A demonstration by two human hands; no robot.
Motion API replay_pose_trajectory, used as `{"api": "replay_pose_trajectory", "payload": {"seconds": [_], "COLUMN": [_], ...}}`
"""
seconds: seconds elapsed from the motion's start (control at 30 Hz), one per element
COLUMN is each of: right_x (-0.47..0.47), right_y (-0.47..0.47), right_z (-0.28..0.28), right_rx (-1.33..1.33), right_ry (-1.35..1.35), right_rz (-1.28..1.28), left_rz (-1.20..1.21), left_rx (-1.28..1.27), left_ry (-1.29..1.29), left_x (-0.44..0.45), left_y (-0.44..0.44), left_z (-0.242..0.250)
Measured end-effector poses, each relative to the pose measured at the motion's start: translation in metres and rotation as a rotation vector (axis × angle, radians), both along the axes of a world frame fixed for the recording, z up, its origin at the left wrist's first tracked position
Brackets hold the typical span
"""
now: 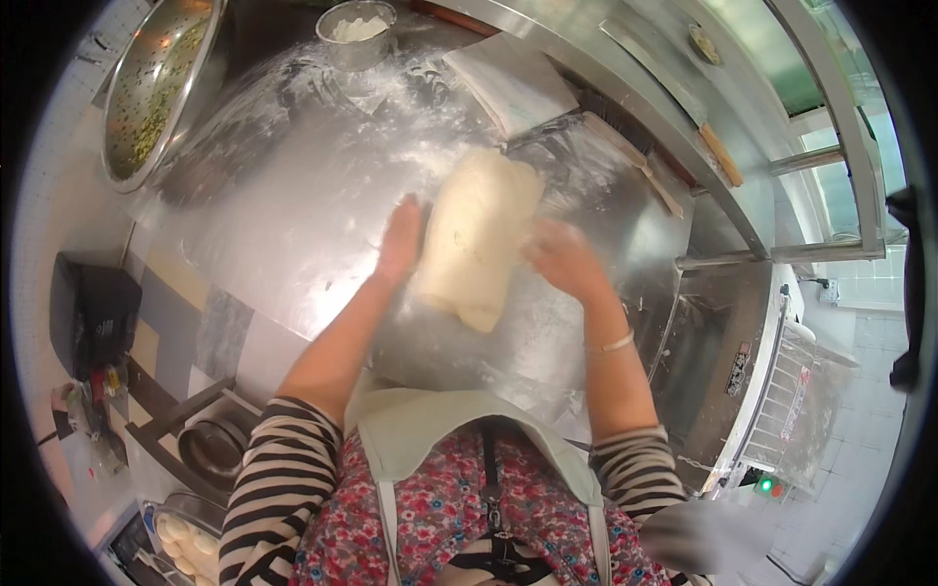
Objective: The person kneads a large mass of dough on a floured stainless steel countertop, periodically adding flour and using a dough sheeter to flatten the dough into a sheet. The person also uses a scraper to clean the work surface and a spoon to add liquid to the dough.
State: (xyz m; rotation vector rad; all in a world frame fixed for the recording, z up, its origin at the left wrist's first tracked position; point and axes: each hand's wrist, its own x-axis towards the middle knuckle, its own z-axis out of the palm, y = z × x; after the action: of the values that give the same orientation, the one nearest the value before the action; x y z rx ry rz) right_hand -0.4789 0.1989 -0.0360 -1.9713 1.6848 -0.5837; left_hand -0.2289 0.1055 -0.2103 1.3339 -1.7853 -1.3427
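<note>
A thick, pale slab of dough (475,234) lies lengthwise before me on a floured stainless steel worktop (249,220). My left hand (401,236) is held edge-on along the dough's left side, fingers pointing away from me; whether it touches is hard to tell. On the other side, my right hand (563,253) is near the dough's right edge, blurred, with its fingers bent. Nothing shows within either hand. The dough's near end narrows to a rounded tip, and its surface looks folded over.
A large steel bowl (198,95) of chopped greens stands far left. At the back are a metal container of flour (355,44), a folded cloth (513,84) and a wooden-handled brush (623,139). A steel machine (755,366) borders the right side. A black bin (95,315) sits lower left.
</note>
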Motion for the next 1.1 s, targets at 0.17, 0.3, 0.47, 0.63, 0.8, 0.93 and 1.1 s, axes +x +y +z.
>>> {"api": "replay_pose_trajectory", "payload": {"seconds": [0.17, 0.3, 0.47, 0.63, 0.8, 0.93, 1.1], "right_x": [0.006, -0.015, -0.014, -0.009, -0.059, -0.105, -0.147], "right_y": [-0.028, -0.031, -0.013, 0.012, 0.070, 0.093, 0.102], "right_z": [0.024, -0.008, -0.072, -0.095, -0.084, -0.086, -0.151], "right_rx": [0.030, 0.189, 0.218, 0.215, 0.292, 0.220, 0.296], "right_ry": [-0.200, -0.438, -0.144, -0.538, -1.184, -1.229, -0.781], "right_rz": [-0.066, -0.320, -0.405, -0.497, -0.824, -0.893, -0.871], "left_rz": [0.202, 0.248, 0.338, 0.118, -0.393, -0.194, -0.004], "left_rx": [0.393, 0.512, 0.672, 0.556, 0.144, 0.056, 0.378], "left_ry": [0.635, 0.750, 0.785, 0.464, 0.385, 0.311, 0.243], "left_x": [-0.015, 0.010, 0.003, -0.045, -0.106, -0.121, -0.104], "left_y": [0.066, 0.065, 0.039, 0.029, 0.066, 0.043, 0.025], "left_z": [0.021, 0.023, 0.047, 0.075, 0.134, 0.076, -0.046]}}
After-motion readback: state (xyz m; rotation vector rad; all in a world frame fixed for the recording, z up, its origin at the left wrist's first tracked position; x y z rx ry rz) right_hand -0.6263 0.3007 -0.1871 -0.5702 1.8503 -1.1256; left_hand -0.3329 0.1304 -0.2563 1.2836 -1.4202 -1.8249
